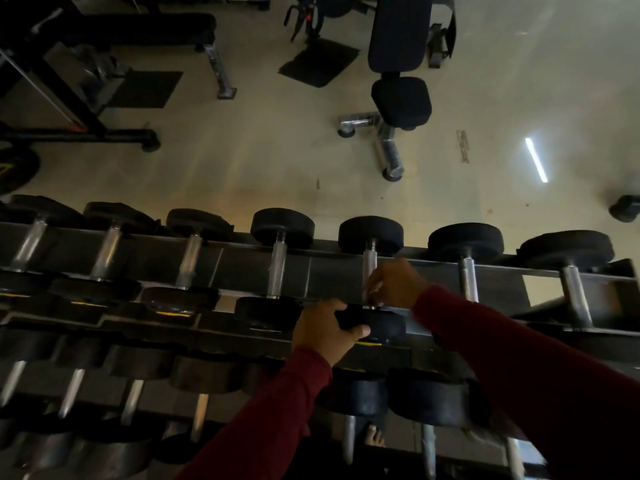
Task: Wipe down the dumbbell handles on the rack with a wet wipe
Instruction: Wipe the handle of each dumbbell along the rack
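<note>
Several black dumbbells with chrome handles lie side by side on the top tier of a dark rack point(242, 268). My left hand point(325, 330) grips the near black head point(381, 323) of one dumbbell right of the middle. My right hand point(394, 284) is curled round the lower part of that dumbbell's chrome handle point(370, 259). A pale bit shows under the right fingers, too small to tell as a wipe. Both arms wear dark red sleeves.
A lower tier point(207, 375) holds more dumbbells nearer to me. Beyond the rack, on the pale floor, stand a black padded bench point(398, 64), another bench frame point(138, 32) at the far left and dark mats point(318, 62). A bare foot point(375, 436) shows below.
</note>
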Tool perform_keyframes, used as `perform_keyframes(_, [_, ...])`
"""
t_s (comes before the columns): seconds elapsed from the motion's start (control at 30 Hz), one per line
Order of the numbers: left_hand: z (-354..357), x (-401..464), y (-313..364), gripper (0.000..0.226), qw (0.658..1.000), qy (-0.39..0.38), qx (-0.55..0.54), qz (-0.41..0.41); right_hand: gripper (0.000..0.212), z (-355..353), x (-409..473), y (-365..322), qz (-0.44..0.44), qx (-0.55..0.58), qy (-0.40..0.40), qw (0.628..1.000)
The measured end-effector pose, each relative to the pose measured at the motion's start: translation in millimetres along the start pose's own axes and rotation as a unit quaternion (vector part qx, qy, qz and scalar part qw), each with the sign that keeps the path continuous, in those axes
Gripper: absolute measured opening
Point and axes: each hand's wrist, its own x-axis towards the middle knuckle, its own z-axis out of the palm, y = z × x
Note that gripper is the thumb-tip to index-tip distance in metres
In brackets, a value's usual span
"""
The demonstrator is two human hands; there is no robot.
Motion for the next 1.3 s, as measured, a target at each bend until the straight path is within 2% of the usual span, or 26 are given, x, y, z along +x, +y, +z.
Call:
perform_keyframes(0.07, [-3.2, 1.0, 3.8, 0.051, 0.994, 0.006, 0.045, 0.099, 0.014, -1.6, -20.8, 18.4, 0.029, 0.117, 0.052, 0.991])
perform_keyframes(0.13, [-6.1, 2.3, 17.9, 0.045, 0.975, -0.025, 0.097, 0.200, 0.009, -0.8, -42.0, 40.3, 0.084, 0.226, 0.151, 0.959])
perform_keyframes(0.2, [0.1, 7.1, 35.1, 0.047, 0.944, -0.075, 0.168, 0.275, 0.009, 5.9, -60.3, 61.2, 0.115, 0.238, 0.226, 0.937])
perform_keyframes(0.27, [14.2, 12.6, 53.7, 0.051, 0.896, -0.109, 0.288, 0.320, 0.010, 13.2, -75.4, 76.3, 0.131, 0.197, 0.270, 0.933])
perform_keyframes(0.37, [43.2, 13.0, 84.1, 0.055, 0.812, -0.132, 0.465, 0.328, 0.010, 19.4, -84.6, 81.8, 0.094, 0.172, 0.329, 0.924])
perform_keyframes(0.47, [72.4, 4.1, 105.6, 0.038, 0.711, -0.149, 0.630, 0.275, 0.011, 22.7, -85.4, 76.5, 0.063, 0.206, 0.354, 0.910])
perform_keyframes(0.5, [79.7, 3.6, 108.9, 0.035, 0.688, -0.150, 0.665, 0.251, 0.011, 22.9, -86.1, 75.4, 0.068, 0.220, 0.365, 0.902])
perform_keyframes(0.57, [89.9, 8.0, 112.9, 0.036, 0.669, -0.162, 0.691, 0.219, 0.010, 22.2, -86.6, 76.8, 0.086, 0.261, 0.384, 0.882])
perform_keyframes(0.7, [93.2, 20.7, 111.8, 0.033, 0.657, -0.162, 0.687, 0.265, 0.012, 21.7, -88.3, 77.4, 0.103, 0.312, 0.387, 0.861])
perform_keyframes(0.83, [81.7, 16.1, 105.0, 0.024, 0.679, -0.142, 0.661, 0.287, 0.012, 20.4, -91.2, 75.6, 0.097, 0.337, 0.389, 0.852])
perform_keyframes(0.9, [76.2, 17.8, 99.0, 0.025, 0.707, -0.142, 0.629, 0.291, 0.013, 18.0, -91.2, 76.5, 0.100, 0.347, 0.387, 0.849])
perform_keyframes(1.1, [50.9, 27.4, 80.6, 0.061, 0.790, -0.137, 0.500, 0.329, 0.015, 14.8, -91.8, 79.1, 0.111, 0.373, 0.369, 0.844])
perform_keyframes(1.3, [42.9, 19.7, 59.0, 0.061, 0.850, -0.096, 0.418, 0.305, 0.013, 13.6, -92.2, 79.1, 0.107, 0.364, 0.347, 0.858])
